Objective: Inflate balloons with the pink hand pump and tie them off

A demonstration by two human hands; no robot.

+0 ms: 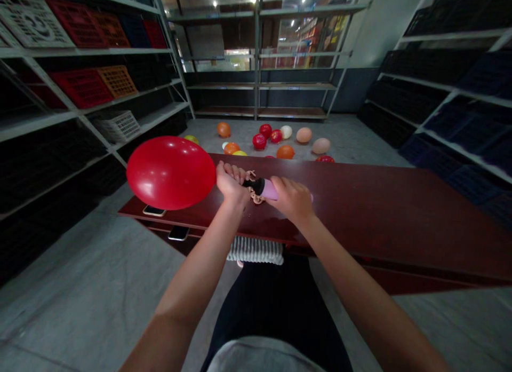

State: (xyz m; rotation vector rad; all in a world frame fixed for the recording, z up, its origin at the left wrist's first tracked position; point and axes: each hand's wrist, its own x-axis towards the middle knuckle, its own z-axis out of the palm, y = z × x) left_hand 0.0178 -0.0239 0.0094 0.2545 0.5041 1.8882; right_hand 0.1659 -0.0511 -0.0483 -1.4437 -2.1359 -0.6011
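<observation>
A large inflated red balloon sticks out to the left above the table's left end. My left hand is closed around its neck, at the black nozzle end of a pink hand pump. The pump's pink body is in the grip of my right hand, whose fingers wrap round it. Where the balloon's mouth meets the nozzle is hidden by my left fingers. Under the pump, small limp beige pieces, which look like uninflated balloons, lie on the dark red table.
Inflated balloons, among them an orange one and a red one, lie on the floor beyond the table. A phone sits at the table's left edge, another phone lower down. Shelves with crates stand left and right.
</observation>
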